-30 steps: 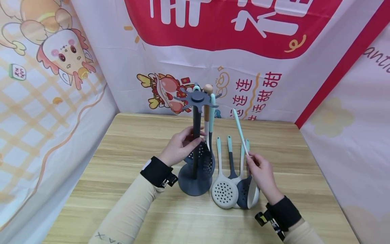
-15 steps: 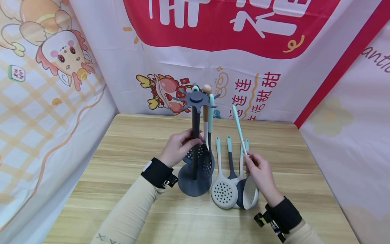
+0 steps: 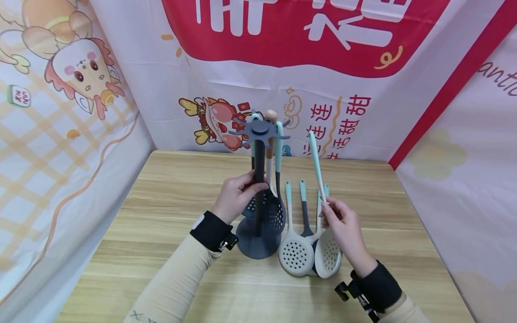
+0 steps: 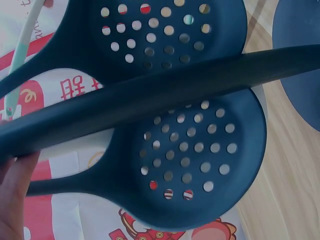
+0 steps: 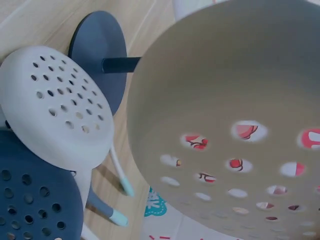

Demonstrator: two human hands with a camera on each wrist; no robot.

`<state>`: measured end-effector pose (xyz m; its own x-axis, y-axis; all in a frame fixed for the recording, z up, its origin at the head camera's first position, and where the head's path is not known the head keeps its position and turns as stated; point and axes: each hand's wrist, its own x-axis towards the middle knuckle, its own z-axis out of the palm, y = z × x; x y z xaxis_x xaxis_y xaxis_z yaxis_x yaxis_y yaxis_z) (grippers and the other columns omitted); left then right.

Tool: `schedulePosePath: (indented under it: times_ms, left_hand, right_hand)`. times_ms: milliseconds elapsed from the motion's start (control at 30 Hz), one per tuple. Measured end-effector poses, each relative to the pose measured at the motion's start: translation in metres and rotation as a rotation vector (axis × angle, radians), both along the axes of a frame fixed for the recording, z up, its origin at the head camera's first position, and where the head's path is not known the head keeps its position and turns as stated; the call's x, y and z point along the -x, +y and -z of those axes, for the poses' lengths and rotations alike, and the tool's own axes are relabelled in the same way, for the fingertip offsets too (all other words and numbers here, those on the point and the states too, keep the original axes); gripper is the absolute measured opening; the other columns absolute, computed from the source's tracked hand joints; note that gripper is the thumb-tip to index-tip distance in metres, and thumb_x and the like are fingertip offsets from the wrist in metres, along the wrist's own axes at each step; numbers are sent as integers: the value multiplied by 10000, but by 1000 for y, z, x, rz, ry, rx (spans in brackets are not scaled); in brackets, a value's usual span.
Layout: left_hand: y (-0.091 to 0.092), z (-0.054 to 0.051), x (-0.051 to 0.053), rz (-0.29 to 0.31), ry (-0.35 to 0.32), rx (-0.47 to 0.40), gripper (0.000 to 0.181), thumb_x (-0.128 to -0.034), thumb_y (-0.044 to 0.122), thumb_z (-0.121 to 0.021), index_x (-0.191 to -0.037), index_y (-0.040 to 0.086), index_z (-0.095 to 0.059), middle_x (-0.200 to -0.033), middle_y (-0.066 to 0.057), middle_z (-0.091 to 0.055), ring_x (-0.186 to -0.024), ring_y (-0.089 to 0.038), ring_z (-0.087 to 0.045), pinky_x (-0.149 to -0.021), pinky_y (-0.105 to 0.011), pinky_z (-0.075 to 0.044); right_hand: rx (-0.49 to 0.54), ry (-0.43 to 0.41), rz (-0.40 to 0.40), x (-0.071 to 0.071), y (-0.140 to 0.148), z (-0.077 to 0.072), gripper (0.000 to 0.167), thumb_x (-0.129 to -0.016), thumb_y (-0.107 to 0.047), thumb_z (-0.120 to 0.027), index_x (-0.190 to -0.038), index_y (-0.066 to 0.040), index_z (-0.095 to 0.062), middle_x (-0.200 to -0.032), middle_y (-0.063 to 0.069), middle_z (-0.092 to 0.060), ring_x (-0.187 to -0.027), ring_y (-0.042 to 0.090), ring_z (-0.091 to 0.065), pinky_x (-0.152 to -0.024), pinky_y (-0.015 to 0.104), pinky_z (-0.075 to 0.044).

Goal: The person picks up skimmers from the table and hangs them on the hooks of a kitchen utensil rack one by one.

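My left hand (image 3: 234,195) grips the post of a dark grey utensil stand (image 3: 258,247), which stands upright. Dark slotted skimmers (image 4: 187,155) hang from it, beside a utensil with a wooden handle end (image 3: 270,134). To the right, my right hand (image 3: 345,226) pinches the handle of a pale slotted skimmer (image 3: 329,256), its mint end pointing up. This skimmer's bowl fills much of the right wrist view and partly covers the utensils behind it in the head view. Another pale skimmer (image 3: 296,256) lies on the table beside the stand's base, overlapping a dark slotted skimmer (image 5: 37,195).
More mint-ended handles (image 3: 303,190) lie side by side on the wooden table (image 3: 173,215), pointing to the back. A printed cloth (image 3: 250,76) hangs behind the table's far edge, and other cloths flank both sides.
The held skimmer has risen slightly and turned, so its bowl goes from edge-on to showing its holes. My right hand has shifted a little left; my left hand stays at the post.
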<state>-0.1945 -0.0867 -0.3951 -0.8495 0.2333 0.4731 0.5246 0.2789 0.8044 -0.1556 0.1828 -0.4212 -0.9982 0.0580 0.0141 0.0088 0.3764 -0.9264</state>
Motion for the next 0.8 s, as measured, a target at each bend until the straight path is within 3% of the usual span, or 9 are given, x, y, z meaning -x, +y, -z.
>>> schedulePosePath:
  times_ms: [200,433,533,800]
  left_hand:
    - [4,1,-3,-69,-16,-28,275,-940,100,-657,-1189,-12,-692,-1031,-146,-755,-978,-259,-734,-868,-356,-575]
    - [7,2,-5,-143,-124,-103,302,-935,158,-675,-1219,60,-702,-1046,-135,-756,-1043,-224,-718,-909,-380,-561]
    - [10,2,-7,-168,-140,-127,293,-930,180,-686,-1202,77,-716,-1059,-133,-754,-1057,-209,-713,-914,-374,-559]
    - [15,2,-9,-224,-114,-160,252,-906,184,-715,-1135,85,-750,-1019,-79,-769,-1012,-178,-726,-898,-349,-568]
  right_hand:
    - [15,20,-18,-5,-3,-7,288,-1034,-151,-527,-1266,2,-604,-943,185,-637,-715,69,-603,-676,202,-558]
    - [42,49,-20,-9,-7,-13,280,-1024,-116,-536,-1258,19,-606,-926,187,-636,-702,62,-606,-671,202,-558]
    - [44,57,-27,-10,-8,-15,279,-1023,-120,-539,-1260,12,-607,-928,179,-639,-710,63,-608,-679,201,-556]
    - [62,136,-57,-13,-9,-17,251,-1016,-95,-547,-1215,35,-627,-891,172,-650,-705,59,-617,-672,206,-556]
